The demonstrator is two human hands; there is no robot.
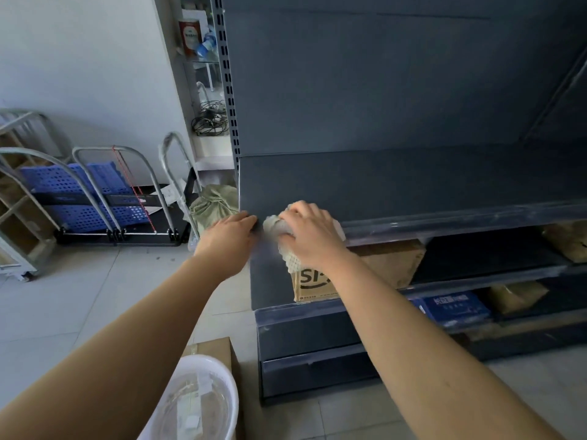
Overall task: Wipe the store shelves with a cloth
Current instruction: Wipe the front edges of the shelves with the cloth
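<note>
Progress looks early: the pale, crumpled mesh-textured cloth (279,225) sits at the front left corner of the dark grey metal shelf (397,182), and the long run of board to the right, plus the lower tiers holding brown cardboard boxes (381,265), probably still await wiping; no clean-versus-dusty line is visible. The right hand (313,236) presses palm-down on the cloth, fingers curled over and gripping it against the front lip. The left hand (230,238) reaches just beside it, fingers closed on the shelf's corner edge, both arms extended forward.
</note>
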